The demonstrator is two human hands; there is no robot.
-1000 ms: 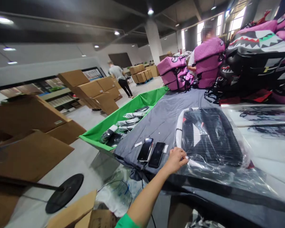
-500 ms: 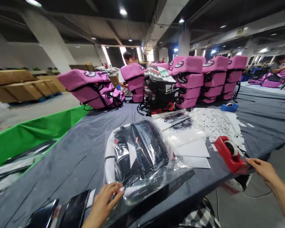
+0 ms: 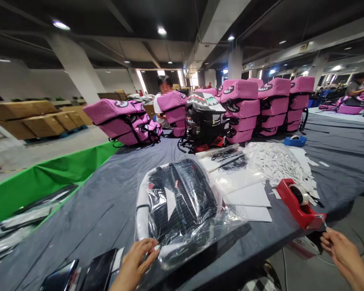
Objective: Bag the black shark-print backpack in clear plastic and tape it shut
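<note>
A dark backpack (image 3: 182, 198) with a white side lies in a clear plastic bag (image 3: 197, 242) near the table's front edge. At the bag's lower left corner, my left hand (image 3: 136, 258) is closed in a pinch on the plastic. A red tape dispenser (image 3: 294, 204) holding a roll of tape (image 3: 299, 195) stands at the right table edge. Just below its cutting end, my right hand (image 3: 341, 252) is closed, fingertips pinching a short strip of clear tape (image 3: 324, 220) that runs from the dispenser.
Pink backpacks (image 3: 241, 109) stand stacked at the back, beside a dark stack (image 3: 206, 121). White slips (image 3: 279, 165) and paper sheets (image 3: 248, 196) lie right of the bag. Two phones (image 3: 98, 268) lie at the front left. A green-lined bin (image 3: 63, 169) stands left; a person sits behind the stacks.
My right hand has moved down and slightly right from the dispenser's end, drawing out tape. My left hand stays on the bag's corner. The camera view has shifted slightly.
</note>
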